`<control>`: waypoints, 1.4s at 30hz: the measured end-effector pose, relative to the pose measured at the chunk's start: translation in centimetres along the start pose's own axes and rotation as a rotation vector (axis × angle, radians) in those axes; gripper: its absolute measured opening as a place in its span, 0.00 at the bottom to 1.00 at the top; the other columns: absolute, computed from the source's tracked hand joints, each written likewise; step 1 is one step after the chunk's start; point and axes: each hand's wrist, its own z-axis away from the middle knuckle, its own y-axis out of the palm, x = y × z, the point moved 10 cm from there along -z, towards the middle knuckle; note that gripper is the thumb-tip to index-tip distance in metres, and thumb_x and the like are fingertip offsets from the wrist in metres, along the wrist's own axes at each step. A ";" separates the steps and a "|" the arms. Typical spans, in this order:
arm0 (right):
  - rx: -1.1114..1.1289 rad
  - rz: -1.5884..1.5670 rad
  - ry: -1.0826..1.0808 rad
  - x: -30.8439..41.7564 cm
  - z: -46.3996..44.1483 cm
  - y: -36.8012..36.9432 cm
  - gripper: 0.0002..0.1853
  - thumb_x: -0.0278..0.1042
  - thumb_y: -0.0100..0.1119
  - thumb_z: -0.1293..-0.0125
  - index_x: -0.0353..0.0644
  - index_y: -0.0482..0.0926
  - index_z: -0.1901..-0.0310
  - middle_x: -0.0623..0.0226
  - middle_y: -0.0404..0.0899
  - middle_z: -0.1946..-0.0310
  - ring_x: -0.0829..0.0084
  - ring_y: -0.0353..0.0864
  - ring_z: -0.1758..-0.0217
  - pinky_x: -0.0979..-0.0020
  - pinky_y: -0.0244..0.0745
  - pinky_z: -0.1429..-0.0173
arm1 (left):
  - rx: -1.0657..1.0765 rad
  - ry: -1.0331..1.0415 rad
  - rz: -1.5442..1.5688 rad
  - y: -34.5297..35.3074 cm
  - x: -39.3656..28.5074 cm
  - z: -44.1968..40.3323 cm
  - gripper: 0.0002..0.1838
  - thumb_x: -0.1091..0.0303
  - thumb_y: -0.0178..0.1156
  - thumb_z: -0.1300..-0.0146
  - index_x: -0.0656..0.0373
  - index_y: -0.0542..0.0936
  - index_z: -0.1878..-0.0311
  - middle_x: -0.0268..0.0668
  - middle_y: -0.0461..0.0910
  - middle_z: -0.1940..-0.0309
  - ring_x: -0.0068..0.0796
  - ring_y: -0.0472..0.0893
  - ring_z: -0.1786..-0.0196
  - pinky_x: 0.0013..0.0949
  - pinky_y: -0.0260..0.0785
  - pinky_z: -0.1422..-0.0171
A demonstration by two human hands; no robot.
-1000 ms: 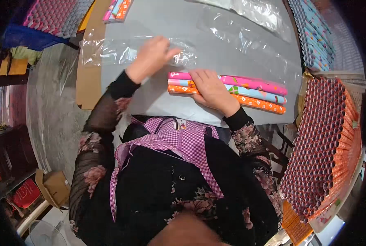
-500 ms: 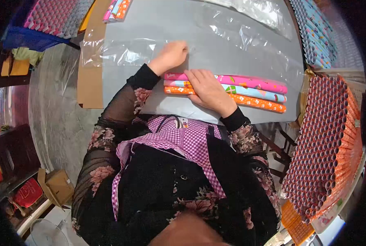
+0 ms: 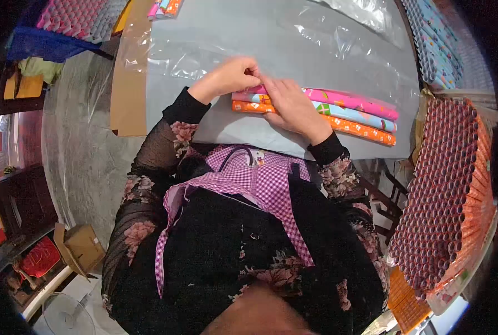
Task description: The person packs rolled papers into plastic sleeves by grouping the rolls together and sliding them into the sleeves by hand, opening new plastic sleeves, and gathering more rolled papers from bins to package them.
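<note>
Three patterned rolls of wrapping paper lie side by side near the table's front edge: a pink roll (image 3: 366,105), a light blue roll (image 3: 358,117) and an orange roll (image 3: 363,132). Across their left part lies my right hand (image 3: 295,106), fingers over the pink roll and thumb near the orange one, gripping the bundle. My left hand (image 3: 232,77) is closed in a pinch at the rolls' left end, against the right fingertips. What it pinches is hidden. Clear plastic film (image 3: 338,47) spreads over the table just beyond the rolls.
The grey tabletop (image 3: 221,28) has a cardboard strip (image 3: 129,106) along its left side. Another small bundle of rolls (image 3: 165,8) lies at the far left. Stacked red-orange rolls (image 3: 436,195) stand at the right, with blue rolls (image 3: 436,47) behind. Pink rolls (image 3: 70,19) are stacked far left.
My left hand has moved right and down to meet the right fingertips at the rolls' left end. The right hand stays on the rolls. The whole view has shifted slightly.
</note>
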 end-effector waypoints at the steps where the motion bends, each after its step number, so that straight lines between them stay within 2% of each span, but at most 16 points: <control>1: -0.006 0.019 -0.007 0.0 0.0 0.0 0.43 0.32 0.66 0.50 0.32 0.61 0.30 0.49 0.75 0.49 0.51 0.74 0.44 0.56 0.69 0.37 | 0.036 0.022 -0.021 0.2 -0.3 0.1 0.08 0.67 0.62 0.37 0.64 0.80 0.64 0.31 0.81 0.72 0.18 0.77 0.68 0.28 0.71 0.63; 5: -0.004 0.031 -0.012 0.4 -0.1 -0.4 0.36 0.32 0.65 0.49 0.33 0.67 0.36 0.50 0.74 0.46 0.51 0.73 0.42 0.56 0.68 0.36 | 0.007 -0.012 -0.062 -0.4 -0.3 0.2 0.09 0.67 0.60 0.37 0.65 0.80 0.63 0.31 0.81 0.72 0.18 0.76 0.68 0.29 0.71 0.64; 7: -0.006 0.030 -0.008 0.2 0.0 -0.2 0.34 0.32 0.63 0.49 0.34 0.68 0.38 0.51 0.74 0.46 0.51 0.73 0.42 0.56 0.68 0.36 | -0.249 -0.002 -0.184 -2.8 -0.4 0.4 0.08 0.69 0.57 0.39 0.65 0.80 0.63 0.48 0.82 0.71 0.44 0.83 0.68 0.42 0.74 0.62; 8: -0.006 0.029 -0.009 0.3 -0.1 -0.2 0.34 0.32 0.63 0.49 0.34 0.68 0.38 0.51 0.74 0.46 0.51 0.73 0.42 0.56 0.68 0.36 | -0.250 -0.003 -0.184 -3.0 -0.3 0.5 0.08 0.69 0.57 0.39 0.65 0.80 0.63 0.48 0.82 0.71 0.44 0.83 0.68 0.42 0.74 0.62; 10: 0.025 0.029 0.011 0.2 -0.2 -0.1 0.34 0.32 0.64 0.49 0.34 0.69 0.38 0.51 0.74 0.45 0.52 0.73 0.41 0.56 0.68 0.36 | -0.538 0.200 -0.350 -5.6 -2.9 2.0 0.07 0.71 0.56 0.38 0.64 0.79 0.62 0.52 0.81 0.68 0.54 0.82 0.63 0.47 0.74 0.58; 14: -0.004 0.043 0.009 0.2 -0.3 -0.3 0.33 0.33 0.65 0.48 0.34 0.69 0.39 0.51 0.73 0.45 0.52 0.72 0.41 0.56 0.68 0.35 | -0.518 0.193 -0.371 -5.1 -3.4 2.6 0.09 0.72 0.55 0.38 0.66 0.77 0.58 0.53 0.82 0.62 0.54 0.81 0.57 0.47 0.74 0.53; 15: 0.004 0.051 0.016 0.1 -0.3 -0.1 0.34 0.33 0.66 0.48 0.34 0.69 0.39 0.51 0.73 0.45 0.52 0.72 0.40 0.56 0.67 0.35 | -0.485 0.151 -0.384 -4.9 -3.1 2.5 0.14 0.64 0.59 0.37 0.66 0.77 0.55 0.53 0.81 0.57 0.55 0.81 0.55 0.48 0.74 0.51; 16: 0.011 0.060 0.023 0.0 -0.3 0.0 0.34 0.34 0.66 0.48 0.33 0.69 0.39 0.51 0.73 0.44 0.52 0.72 0.40 0.56 0.67 0.34 | -0.483 0.151 -0.385 -4.7 -3.2 2.7 0.14 0.64 0.59 0.37 0.66 0.77 0.55 0.53 0.81 0.57 0.55 0.81 0.55 0.48 0.74 0.51; 19: 0.016 0.071 0.020 -0.1 -0.3 0.2 0.34 0.33 0.66 0.48 0.33 0.69 0.39 0.50 0.73 0.44 0.52 0.72 0.40 0.56 0.67 0.34 | -0.494 0.054 -0.516 -4.0 -4.2 3.7 0.28 0.47 0.67 0.40 0.67 0.76 0.55 0.55 0.80 0.56 0.56 0.81 0.54 0.50 0.74 0.49; 20: 0.015 0.070 0.021 -0.2 -0.3 0.2 0.34 0.33 0.66 0.48 0.33 0.69 0.39 0.50 0.73 0.44 0.52 0.72 0.40 0.56 0.67 0.34 | -0.494 0.054 -0.518 -3.6 -4.7 3.9 0.28 0.47 0.67 0.40 0.67 0.76 0.55 0.55 0.80 0.56 0.56 0.81 0.54 0.50 0.74 0.49; 24: 0.024 0.068 0.031 -0.1 -0.4 0.1 0.35 0.33 0.66 0.49 0.33 0.69 0.38 0.50 0.73 0.45 0.52 0.72 0.41 0.56 0.68 0.35 | -0.505 0.080 -0.678 -2.5 -4.5 3.9 0.21 0.54 0.65 0.38 0.64 0.74 0.58 0.53 0.80 0.61 0.58 0.82 0.59 0.52 0.77 0.58; 27: 0.023 0.064 0.037 -0.2 -0.5 0.1 0.35 0.34 0.67 0.49 0.33 0.69 0.38 0.50 0.73 0.45 0.52 0.73 0.42 0.56 0.68 0.35 | -0.574 0.093 -0.650 -2.8 -2.7 3.6 0.06 0.73 0.57 0.37 0.63 0.75 0.59 0.53 0.79 0.65 0.58 0.79 0.59 0.53 0.72 0.56; 30: 0.021 0.057 0.027 -0.1 -0.6 0.0 0.36 0.34 0.66 0.48 0.34 0.68 0.37 0.51 0.74 0.45 0.52 0.73 0.43 0.56 0.68 0.36 | -0.650 0.179 -0.553 -4.2 -2.9 4.1 0.04 0.75 0.57 0.38 0.63 0.76 0.61 0.52 0.79 0.66 0.57 0.80 0.58 0.51 0.72 0.55; 31: 0.003 0.065 0.022 0.0 -0.7 -0.3 0.37 0.34 0.66 0.48 0.34 0.67 0.35 0.51 0.74 0.45 0.52 0.73 0.43 0.56 0.68 0.36 | -0.607 0.109 -0.562 -4.4 -2.7 4.1 0.05 0.74 0.56 0.37 0.65 0.76 0.60 0.52 0.79 0.61 0.57 0.80 0.55 0.52 0.74 0.51; 40: -0.029 0.048 0.011 1.1 -1.2 -2.5 0.41 0.33 0.65 0.48 0.33 0.63 0.30 0.49 0.74 0.46 0.50 0.73 0.43 0.56 0.68 0.36 | -0.722 0.231 -0.484 -6.6 -0.6 4.1 0.05 0.76 0.56 0.36 0.66 0.76 0.58 0.53 0.78 0.60 0.58 0.78 0.55 0.51 0.73 0.50; 42: -0.008 0.040 0.034 1.0 -1.4 -2.8 0.40 0.33 0.64 0.47 0.33 0.63 0.31 0.49 0.73 0.44 0.49 0.72 0.42 0.55 0.68 0.35 | -0.734 0.353 -0.490 -5.8 -0.9 4.4 0.07 0.78 0.57 0.37 0.64 0.76 0.55 0.50 0.78 0.62 0.53 0.80 0.57 0.45 0.74 0.53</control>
